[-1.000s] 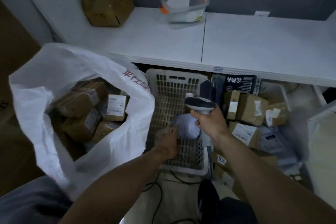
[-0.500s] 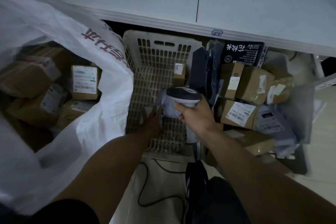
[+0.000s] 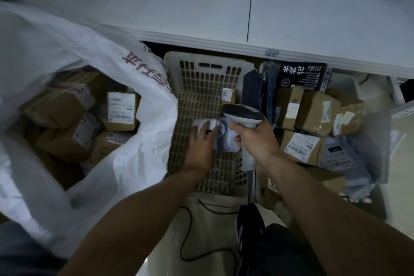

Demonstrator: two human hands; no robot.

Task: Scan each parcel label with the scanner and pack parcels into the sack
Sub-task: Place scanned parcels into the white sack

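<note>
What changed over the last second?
The left hand reached forward in the basket and took hold of the white soft parcel. The right hand still grips the scanner above it; the sack stayed open and loaded.

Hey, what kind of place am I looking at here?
Probably a courier parcel depot: labelled cardboard parcels fill the white sack, more pile beside the plastic basket, and the right hand holds a barcode scanner.
</note>
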